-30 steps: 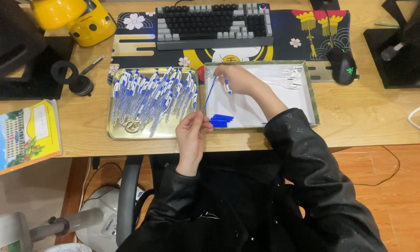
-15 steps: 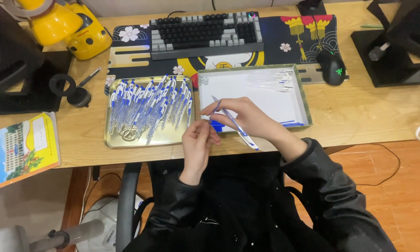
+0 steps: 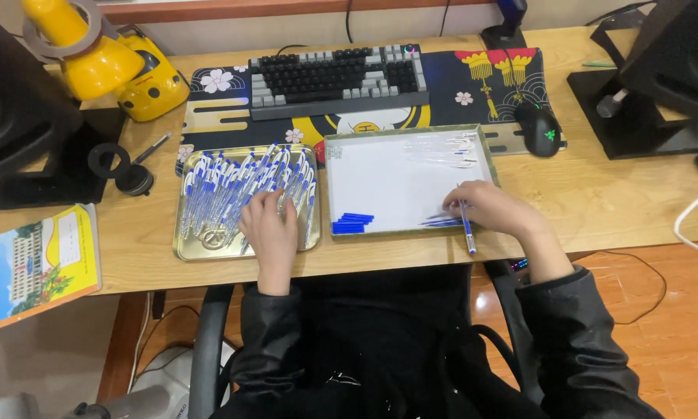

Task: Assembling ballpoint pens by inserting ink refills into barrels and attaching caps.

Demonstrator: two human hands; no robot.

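While the left hand (image 3: 271, 225) is buried in the gold tray (image 3: 187, 247) of blue-and-white pens (image 3: 225, 190), fingers curled on a few, one pen (image 3: 467, 229) is pinched by the right hand (image 3: 498, 208) over the white tray (image 3: 395, 174)'s front rim; it could easily be dropped off the counter (image 3: 597, 209).

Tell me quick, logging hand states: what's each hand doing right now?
Left hand: fingers curled down on the pens in the gold tray; grasp unclear.
Right hand: closed on a pen part.
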